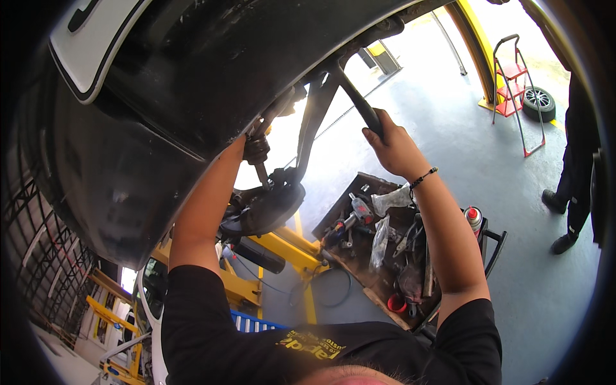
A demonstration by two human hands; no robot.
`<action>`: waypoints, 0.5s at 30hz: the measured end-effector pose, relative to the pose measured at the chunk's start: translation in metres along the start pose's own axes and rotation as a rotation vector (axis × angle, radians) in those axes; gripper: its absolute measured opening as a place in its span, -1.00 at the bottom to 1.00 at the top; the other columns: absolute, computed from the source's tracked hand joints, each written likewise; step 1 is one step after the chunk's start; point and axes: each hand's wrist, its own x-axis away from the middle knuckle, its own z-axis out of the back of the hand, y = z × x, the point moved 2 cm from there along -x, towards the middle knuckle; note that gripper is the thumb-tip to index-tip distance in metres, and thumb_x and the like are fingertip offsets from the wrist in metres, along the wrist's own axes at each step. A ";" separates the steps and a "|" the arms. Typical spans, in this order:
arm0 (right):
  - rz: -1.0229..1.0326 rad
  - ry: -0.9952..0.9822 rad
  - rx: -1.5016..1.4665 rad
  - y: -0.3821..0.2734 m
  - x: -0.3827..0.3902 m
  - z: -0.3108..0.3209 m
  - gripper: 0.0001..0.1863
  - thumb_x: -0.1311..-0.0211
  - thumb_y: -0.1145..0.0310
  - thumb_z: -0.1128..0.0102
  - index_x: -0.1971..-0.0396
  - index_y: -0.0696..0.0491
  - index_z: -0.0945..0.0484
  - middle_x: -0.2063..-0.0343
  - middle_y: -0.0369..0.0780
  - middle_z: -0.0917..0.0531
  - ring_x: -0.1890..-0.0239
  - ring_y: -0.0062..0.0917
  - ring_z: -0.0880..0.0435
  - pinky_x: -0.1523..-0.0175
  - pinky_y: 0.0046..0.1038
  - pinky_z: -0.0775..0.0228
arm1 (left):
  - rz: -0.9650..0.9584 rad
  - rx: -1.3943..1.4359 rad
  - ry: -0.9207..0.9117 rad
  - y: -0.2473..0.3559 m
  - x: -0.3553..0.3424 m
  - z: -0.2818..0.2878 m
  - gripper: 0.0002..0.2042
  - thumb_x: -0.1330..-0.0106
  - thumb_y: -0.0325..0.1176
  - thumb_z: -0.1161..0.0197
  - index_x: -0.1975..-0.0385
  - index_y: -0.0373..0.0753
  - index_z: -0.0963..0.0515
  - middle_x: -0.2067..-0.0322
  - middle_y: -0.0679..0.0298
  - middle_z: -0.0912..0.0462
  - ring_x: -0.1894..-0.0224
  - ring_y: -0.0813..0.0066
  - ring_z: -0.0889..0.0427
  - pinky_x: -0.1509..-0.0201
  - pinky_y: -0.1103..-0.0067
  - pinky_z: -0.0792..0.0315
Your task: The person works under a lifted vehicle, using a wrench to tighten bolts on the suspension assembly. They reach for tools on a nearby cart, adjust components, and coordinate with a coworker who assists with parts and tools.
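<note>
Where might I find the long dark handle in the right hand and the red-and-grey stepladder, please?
Long dark handle (359, 101): head view, middle of its shaft.
Red-and-grey stepladder (511, 90): head view, middle step.

Tool handle (359, 99) – matt, smooth. Car panel (109, 179): glossy, smooth, lightly scuffed. Lift arm (292, 255): painted metal. Bag (380, 240): clear plastic, crinkled, shiny. Shirt (199, 308): matt cloth. Floor (513, 192): smooth, soft sheen. Tyre (547, 117): matt rubber – wheel (540, 99) metallic-looking. Tool tray (339, 203): grimy, dull.
</note>
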 end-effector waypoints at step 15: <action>-0.093 -0.144 -0.133 -0.012 0.044 0.016 -0.43 -0.47 0.14 -0.02 -0.31 0.16 -0.21 0.36 0.17 -0.66 0.24 0.04 -0.70 0.12 -0.14 -0.49 | 0.172 0.047 0.056 0.146 0.025 -0.014 -0.55 -0.32 -0.25 -0.25 -0.15 -0.34 -0.50 0.04 0.09 -0.66 0.02 0.41 -0.64 -0.10 0.45 -0.48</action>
